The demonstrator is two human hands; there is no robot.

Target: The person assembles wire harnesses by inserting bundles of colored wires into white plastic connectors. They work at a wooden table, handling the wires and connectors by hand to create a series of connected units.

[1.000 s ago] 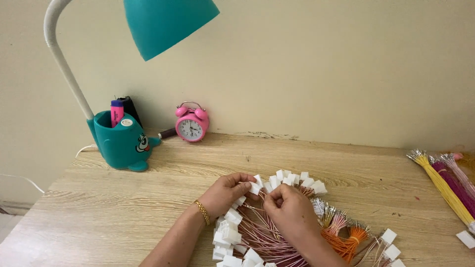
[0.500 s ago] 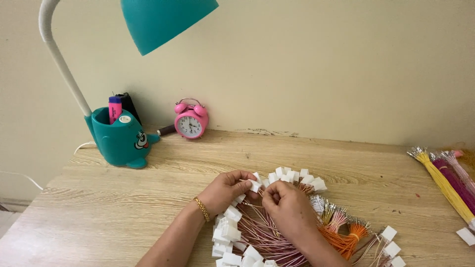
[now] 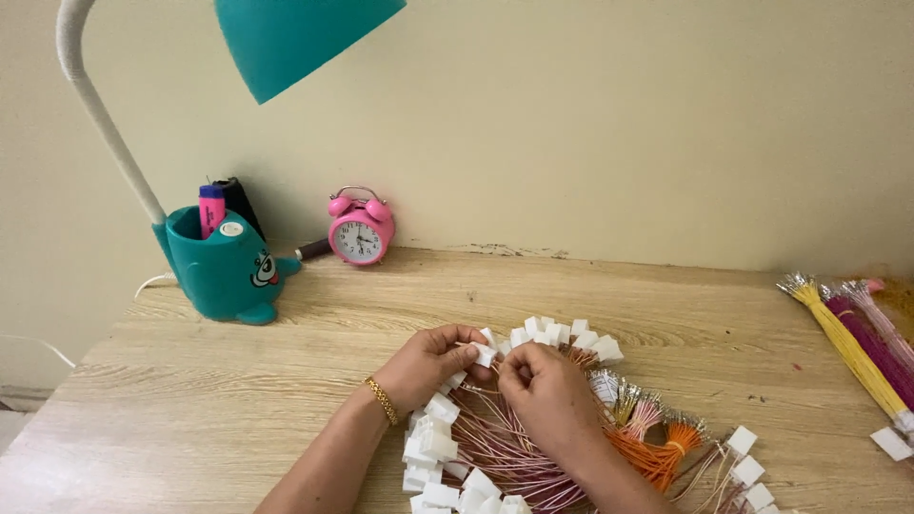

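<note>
2 hands | left hand [image 3: 427, 365] & right hand [image 3: 543, 385] pinch white tag [image 3: 485, 354] | wires [image 3: 505, 447] run toward viewer

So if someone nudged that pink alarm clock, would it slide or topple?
The clock would probably tip rather than slide: it stands upright on small feet on the desk. Its round body might then roll. It looks small and light, so a gentle push would likely move it.

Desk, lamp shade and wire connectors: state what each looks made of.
Desk: pale wood or wood-look laminate, matte, streaky grain. Lamp shade: teal plastic, it seems, smooth with a soft sheen. Wire connectors: probably white moulded plastic, small blocky shapes on pinkish wires.
</note>
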